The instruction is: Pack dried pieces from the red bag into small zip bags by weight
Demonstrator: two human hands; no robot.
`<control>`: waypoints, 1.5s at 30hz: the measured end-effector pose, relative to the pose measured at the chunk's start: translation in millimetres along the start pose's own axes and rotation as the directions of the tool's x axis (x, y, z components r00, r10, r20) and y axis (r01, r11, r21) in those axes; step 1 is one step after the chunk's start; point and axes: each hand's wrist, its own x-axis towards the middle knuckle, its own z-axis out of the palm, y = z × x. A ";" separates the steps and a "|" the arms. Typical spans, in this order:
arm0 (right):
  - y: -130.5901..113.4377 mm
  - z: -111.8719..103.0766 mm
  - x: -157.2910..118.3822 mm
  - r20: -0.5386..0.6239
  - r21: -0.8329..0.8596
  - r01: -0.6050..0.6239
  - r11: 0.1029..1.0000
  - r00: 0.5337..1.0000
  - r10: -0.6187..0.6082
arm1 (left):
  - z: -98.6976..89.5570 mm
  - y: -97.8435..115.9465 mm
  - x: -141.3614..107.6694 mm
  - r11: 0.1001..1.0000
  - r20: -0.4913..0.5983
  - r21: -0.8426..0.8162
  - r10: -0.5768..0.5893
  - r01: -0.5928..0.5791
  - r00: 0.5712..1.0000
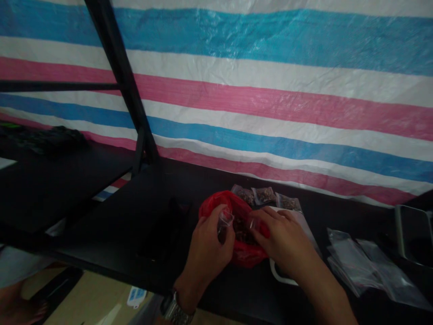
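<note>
A red plastic bag (219, 205) lies open on the black table (135, 216), with dark small pieces inside. Both hands hold a small clear plastic pouch (237, 221) over its mouth. My left hand (208, 246), with a metal watch on the wrist, pinches the pouch's left edge. My right hand (284, 239) pinches its right edge. Three small filled clear pouches (265, 196) lie in a row just behind the red bag.
A white tray or sheet (306, 225) lies under my right hand. Empty clear bags (365, 266) are piled at the right, beside a dark metal container (414, 234). A black frame post (125, 85) stands at the left before a striped tarpaulin (270, 104).
</note>
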 end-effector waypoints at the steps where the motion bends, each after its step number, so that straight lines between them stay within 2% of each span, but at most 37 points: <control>1: -1.1 -0.8 -0.9 0.004 -0.026 -0.018 1.000 1.000 0.018 | -2.4 0.7 -0.4 0.998 0.032 -0.011 0.058 -0.057 0.998; 5: -4.5 -3.0 -3.4 0.019 -0.081 -0.057 0.995 0.998 0.059 | -14.8 7.3 -9.6 0.971 0.111 -0.068 0.234 -0.227 0.966; 9: -6.2 -9.8 -6.3 0.021 -0.055 -0.076 0.996 0.997 0.077 | -16.7 18.1 -43.1 0.968 0.015 -0.097 0.235 -0.233 0.972; 10: -6.7 -11.5 -7.1 0.023 -0.041 -0.085 0.996 0.996 0.086 | -14.0 21.3 -54.5 0.979 -0.011 -0.120 0.163 -0.163 0.987; 12: -7.5 -13.2 -8.3 0.046 -0.005 -0.109 0.994 0.993 0.109 | -5.6 28.3 -76.7 0.976 -0.041 -0.213 -0.060 0.050 0.997; 14: -7.5 -11.7 -8.8 0.073 0.041 -0.138 0.990 0.988 0.135 | 3.8 35.1 -93.8 0.926 0.024 -0.294 -0.239 0.236 0.971; 16: -6.1 -7.4 -8.8 0.076 0.091 -0.145 0.985 0.988 0.138 | 11.3 40.3 -102.6 0.863 0.118 -0.370 -0.324 0.344 0.939; 18: -4.0 -1.9 -9.1 0.056 0.131 -0.124 0.984 0.992 0.117 | 15.9 43.4 -103.4 0.823 0.165 -0.403 -0.366 0.401 0.916; 22: -2.2 6.6 -9.7 0.019 0.179 -0.072 0.981 0.997 0.070 | 21.9 45.5 -94.1 0.760 0.145 -0.471 -0.434 0.448 0.889; 30: -2.7 8.7 -1.3 0.040 0.346 -0.033 0.938 0.999 0.020 | 43.4 52.9 -94.0 0.636 0.104 -0.666 -0.440 0.391 0.892; 37: -1.9 9.3 2.8 0.027 0.299 0.001 0.954 1.000 -0.009 | 48.4 56.7 -90.2 0.673 0.081 -0.657 -0.384 0.339 0.920; 45: -3.1 17.3 11.5 0.034 0.361 0.066 0.930 0.996 -0.083 | 53.3 58.9 -88.5 0.707 0.018 -0.628 -0.404 0.325 0.915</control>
